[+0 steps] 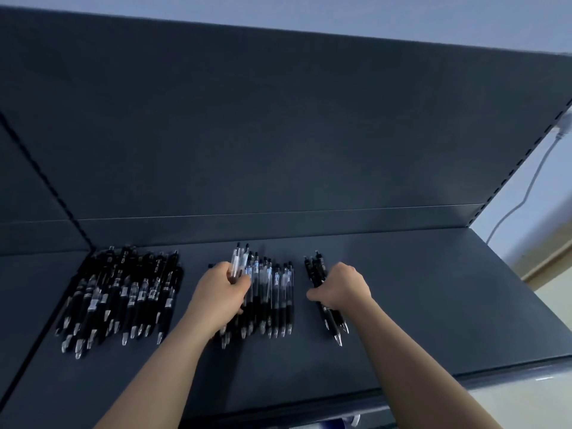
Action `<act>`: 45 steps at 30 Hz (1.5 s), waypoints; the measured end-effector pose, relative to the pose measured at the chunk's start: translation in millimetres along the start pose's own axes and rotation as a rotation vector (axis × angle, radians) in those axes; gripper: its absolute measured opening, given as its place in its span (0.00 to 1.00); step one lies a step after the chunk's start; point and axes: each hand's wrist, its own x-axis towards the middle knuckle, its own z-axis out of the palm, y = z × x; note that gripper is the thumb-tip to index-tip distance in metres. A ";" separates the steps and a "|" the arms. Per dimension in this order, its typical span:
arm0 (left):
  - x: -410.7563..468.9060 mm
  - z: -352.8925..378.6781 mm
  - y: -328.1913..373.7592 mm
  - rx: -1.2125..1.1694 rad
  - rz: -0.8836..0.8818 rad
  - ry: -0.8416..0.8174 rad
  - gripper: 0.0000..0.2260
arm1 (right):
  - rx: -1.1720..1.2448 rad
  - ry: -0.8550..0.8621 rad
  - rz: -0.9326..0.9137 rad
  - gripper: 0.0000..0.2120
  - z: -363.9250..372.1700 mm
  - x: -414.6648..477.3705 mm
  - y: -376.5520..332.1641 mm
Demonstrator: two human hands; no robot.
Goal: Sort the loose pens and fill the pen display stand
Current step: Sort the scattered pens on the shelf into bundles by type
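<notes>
Three groups of black pens lie on a dark shelf (418, 305). A large heap of pens (123, 298) sits at the left. In the middle lies a row of clear-barrelled pens (275, 298), and my left hand (219, 295) grips a few of them at the row's left end, their tops sticking up past my fingers. On the right, my right hand (343, 287) holds a small bundle of black pens (318, 270), whose tips point toward me. No pen display stand is in view.
The shelf's dark back panel (278, 134) rises behind the pens. A slotted upright (507, 181) runs along the right side, with a white cable (526, 193) on the wall beyond. The shelf's front edge (464, 379) is near me.
</notes>
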 end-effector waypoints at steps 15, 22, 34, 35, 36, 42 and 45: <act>1.3 71.9 44.6 0.058 0.057 0.005 0.08 | 0.315 -0.089 -0.061 0.18 -14.5 -1.0 43.3; 7.1 95.6 48.5 0.250 0.021 0.085 0.15 | 0.346 -0.164 -0.110 0.18 -21.2 12.4 57.2; 5.5 103.5 41.5 0.214 -0.033 0.208 0.15 | 0.357 -0.262 -0.169 0.20 -15.6 31.3 58.7; 4.9 103.3 40.9 0.206 -0.028 0.215 0.14 | 0.373 -0.271 -0.167 0.20 -15.9 31.8 58.9; 4.3 102.5 40.3 0.195 -0.024 0.221 0.14 | 0.392 -0.277 -0.162 0.20 -16.7 31.5 58.5; -8.8 67.3 31.8 0.111 0.028 0.310 0.10 | 0.474 -0.294 -0.183 0.20 -30.6 24.9 34.7; -17.5 29.3 13.6 0.126 0.036 0.392 0.08 | 0.493 -0.313 -0.231 0.20 -33.3 15.0 4.6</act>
